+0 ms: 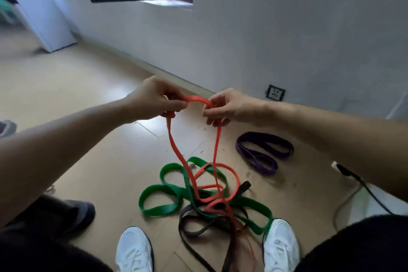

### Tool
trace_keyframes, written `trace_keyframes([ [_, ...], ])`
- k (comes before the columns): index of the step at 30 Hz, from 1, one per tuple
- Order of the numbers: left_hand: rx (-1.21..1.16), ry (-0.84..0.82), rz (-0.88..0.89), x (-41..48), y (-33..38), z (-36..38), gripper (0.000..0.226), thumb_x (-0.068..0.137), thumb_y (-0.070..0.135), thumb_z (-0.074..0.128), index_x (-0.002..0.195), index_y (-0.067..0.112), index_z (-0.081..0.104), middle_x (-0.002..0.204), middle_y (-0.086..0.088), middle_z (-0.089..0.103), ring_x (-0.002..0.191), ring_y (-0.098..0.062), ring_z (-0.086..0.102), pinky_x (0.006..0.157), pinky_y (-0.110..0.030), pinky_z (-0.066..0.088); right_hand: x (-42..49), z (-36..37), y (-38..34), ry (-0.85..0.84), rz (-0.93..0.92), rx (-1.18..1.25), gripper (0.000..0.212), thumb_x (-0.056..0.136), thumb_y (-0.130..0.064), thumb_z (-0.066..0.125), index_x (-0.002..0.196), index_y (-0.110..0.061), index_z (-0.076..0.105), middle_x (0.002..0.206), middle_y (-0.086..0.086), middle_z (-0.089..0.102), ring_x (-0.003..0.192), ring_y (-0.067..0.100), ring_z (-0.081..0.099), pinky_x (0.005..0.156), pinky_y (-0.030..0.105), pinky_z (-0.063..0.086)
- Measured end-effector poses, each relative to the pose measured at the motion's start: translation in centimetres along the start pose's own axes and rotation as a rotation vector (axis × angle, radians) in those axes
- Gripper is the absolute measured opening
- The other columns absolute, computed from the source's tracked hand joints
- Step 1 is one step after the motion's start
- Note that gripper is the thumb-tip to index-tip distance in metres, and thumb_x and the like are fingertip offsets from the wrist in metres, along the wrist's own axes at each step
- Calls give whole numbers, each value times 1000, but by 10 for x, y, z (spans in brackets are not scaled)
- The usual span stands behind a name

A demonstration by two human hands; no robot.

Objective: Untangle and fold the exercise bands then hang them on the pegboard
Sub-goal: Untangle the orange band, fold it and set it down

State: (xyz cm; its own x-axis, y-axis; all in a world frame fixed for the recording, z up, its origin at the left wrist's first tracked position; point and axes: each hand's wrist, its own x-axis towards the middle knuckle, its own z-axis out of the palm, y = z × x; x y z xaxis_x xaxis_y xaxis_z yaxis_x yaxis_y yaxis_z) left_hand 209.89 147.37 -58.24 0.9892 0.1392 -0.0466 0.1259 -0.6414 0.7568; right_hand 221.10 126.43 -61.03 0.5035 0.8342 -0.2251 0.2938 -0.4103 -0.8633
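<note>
Currently the left hand [159,99] and right hand [227,106] each pinch the thin orange-red rubber exercise band [217,139] at its top bend, with a short arc spanning between the grips. Both strands hang almost straight down into the tangle on the tan floor [92,139], crossing the wide green rubber band [159,192] and the black band [192,227] (crossings too dense to trace). The tangle lies below both hands, neither clearly nearer. A folded purple band [262,152] lies apart, rightward.

The black band [229,249] runs off the bottom edge.
</note>
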Motion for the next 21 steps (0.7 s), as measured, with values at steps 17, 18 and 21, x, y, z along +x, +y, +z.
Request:
trace_keyframes([
  [17, -609, 171, 173, -72, 93, -53, 28, 89, 19, 68, 111, 1, 68, 97, -16, 71, 90, -27, 74, 74, -30, 60, -63, 5, -112, 194, -204, 73, 31, 90, -28, 74, 118, -15, 67, 104, 5, 70, 86, 15, 68, 78, 27, 56],
  [18, -632, 159, 174, -72, 92, -51, 33, 86, 22, 69, 112, 1, 68, 98, -16, 71, 91, -28, 74, 74, -31, 60, -61, 8, -111, 163, -203, 122, 32, 91, -27, 73, 120, -15, 67, 106, 7, 71, 88, 15, 67, 79, 27, 55],
  [21, -686, 154, 202, -69, 90, -48, 41, 80, 26, 70, 111, 0, 67, 94, -14, 71, 89, -29, 74, 76, -32, 60, -51, 14, -112, 165, -223, 210, 24, 92, -26, 71, 112, -11, 72, 104, 10, 73, 87, 16, 66, 82, 33, 52],
])
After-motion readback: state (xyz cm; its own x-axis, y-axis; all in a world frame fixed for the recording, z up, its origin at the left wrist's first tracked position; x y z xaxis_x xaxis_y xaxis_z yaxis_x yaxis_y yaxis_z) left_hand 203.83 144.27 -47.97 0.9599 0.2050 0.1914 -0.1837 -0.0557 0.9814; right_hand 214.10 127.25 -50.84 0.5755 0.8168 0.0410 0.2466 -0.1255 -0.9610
